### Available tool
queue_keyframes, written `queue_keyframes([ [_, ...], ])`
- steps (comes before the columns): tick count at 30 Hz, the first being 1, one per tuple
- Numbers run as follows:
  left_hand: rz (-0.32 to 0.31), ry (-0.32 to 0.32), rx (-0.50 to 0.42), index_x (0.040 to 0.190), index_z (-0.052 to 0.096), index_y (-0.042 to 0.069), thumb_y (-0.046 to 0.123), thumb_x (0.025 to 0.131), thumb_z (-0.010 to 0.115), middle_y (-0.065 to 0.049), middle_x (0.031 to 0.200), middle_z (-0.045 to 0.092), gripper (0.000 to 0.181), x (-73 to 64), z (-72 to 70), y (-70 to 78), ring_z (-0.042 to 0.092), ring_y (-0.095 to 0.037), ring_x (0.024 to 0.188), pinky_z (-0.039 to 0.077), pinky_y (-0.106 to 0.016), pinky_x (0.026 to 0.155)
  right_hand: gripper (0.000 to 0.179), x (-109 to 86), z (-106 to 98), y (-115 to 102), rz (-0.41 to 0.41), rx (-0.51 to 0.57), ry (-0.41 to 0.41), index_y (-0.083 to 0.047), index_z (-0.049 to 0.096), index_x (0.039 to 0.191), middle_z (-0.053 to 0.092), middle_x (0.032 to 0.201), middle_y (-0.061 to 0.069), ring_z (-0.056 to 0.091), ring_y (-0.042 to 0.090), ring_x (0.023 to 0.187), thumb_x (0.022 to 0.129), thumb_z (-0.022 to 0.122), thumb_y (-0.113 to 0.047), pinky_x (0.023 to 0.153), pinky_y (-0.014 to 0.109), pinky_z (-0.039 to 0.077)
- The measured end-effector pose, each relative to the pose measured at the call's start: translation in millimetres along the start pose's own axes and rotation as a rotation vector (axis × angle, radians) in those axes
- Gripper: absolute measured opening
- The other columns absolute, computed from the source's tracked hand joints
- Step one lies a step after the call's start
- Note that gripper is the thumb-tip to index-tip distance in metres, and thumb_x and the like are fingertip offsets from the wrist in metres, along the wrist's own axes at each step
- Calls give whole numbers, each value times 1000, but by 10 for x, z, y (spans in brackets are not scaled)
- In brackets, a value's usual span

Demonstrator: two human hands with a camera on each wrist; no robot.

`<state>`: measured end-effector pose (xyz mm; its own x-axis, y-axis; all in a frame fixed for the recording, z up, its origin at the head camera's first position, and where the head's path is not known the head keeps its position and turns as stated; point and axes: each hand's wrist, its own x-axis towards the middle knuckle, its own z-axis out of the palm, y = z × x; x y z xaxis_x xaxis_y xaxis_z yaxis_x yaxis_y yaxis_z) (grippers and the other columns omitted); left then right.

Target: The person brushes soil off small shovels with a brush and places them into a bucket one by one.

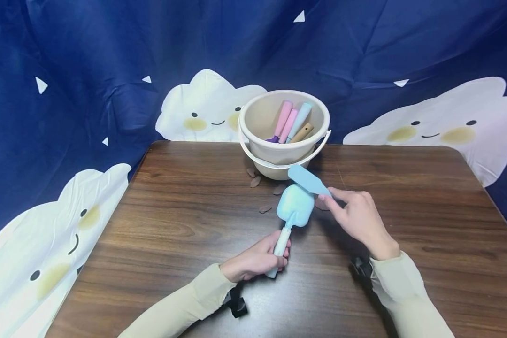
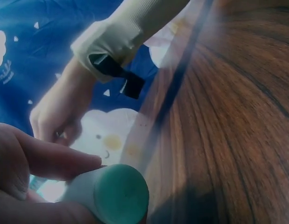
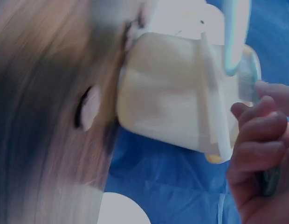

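My left hand [image 1: 259, 257] grips the pale handle of a small light-blue shovel [image 1: 295, 205]. In the left wrist view, the teal end of the shovel handle [image 2: 121, 193] sticks out from the fingers. My right hand [image 1: 359, 218] holds a flat light-blue tool with a rounded end [image 1: 308, 179], its kind unclear; the right wrist view shows curled fingers [image 3: 261, 140]. This tool slants over the far edge of the shovel's blade; whether they touch I cannot tell. Several brown leaf-like flakes [image 1: 255, 181] lie on the table around the shovel.
Beyond the shovel stand nested cream buckets [image 1: 270, 151] with a white carrying handle hanging in front. Pink, blue and brown tool handles [image 1: 284, 117] lean inside the upper one. Behind the wooden table [image 1: 173, 197] hangs a blue curtain [image 1: 110, 37] with cloud faces.
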<state>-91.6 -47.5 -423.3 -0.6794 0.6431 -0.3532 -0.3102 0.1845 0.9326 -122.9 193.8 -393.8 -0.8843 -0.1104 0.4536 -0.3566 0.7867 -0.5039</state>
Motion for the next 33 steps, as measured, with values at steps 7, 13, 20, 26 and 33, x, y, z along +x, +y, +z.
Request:
queue_keyframes([
  [7,-24,-3,-157,113,37,-7,-16,79,48,-3,87,44,37,20,-41,47,47,-14,71,46,-23,64,28,-85,29,-22,-52,121,-91,-2,72,109,74,102,11,71,21,92,88,71,-21,79,30,57],
  [13,-46,14,-176,113,38,-5,-13,78,48,-4,89,42,38,27,-75,72,48,-16,73,47,-23,66,24,-212,86,18,-154,245,-153,-9,75,104,74,93,0,63,5,74,81,78,-11,62,4,45],
  [20,-56,-9,-178,111,37,-2,-14,79,46,-3,89,41,35,18,-92,85,46,-16,75,46,-25,67,19,-246,132,127,-156,334,-216,-15,76,101,56,70,-11,45,-1,57,82,76,-11,47,12,38],
  [26,-52,-27,-163,111,36,0,-14,80,46,-3,89,40,36,5,-110,110,46,-15,74,45,-24,67,23,-236,137,176,-85,346,-198,-3,75,103,73,81,0,61,-2,68,80,77,-8,63,9,48],
  [33,-30,-56,-142,108,36,0,-16,79,45,-1,87,39,35,-16,-119,110,44,-13,74,43,-24,66,27,-148,107,248,-72,283,-102,0,72,109,75,83,8,64,2,65,83,75,-8,61,7,48],
])
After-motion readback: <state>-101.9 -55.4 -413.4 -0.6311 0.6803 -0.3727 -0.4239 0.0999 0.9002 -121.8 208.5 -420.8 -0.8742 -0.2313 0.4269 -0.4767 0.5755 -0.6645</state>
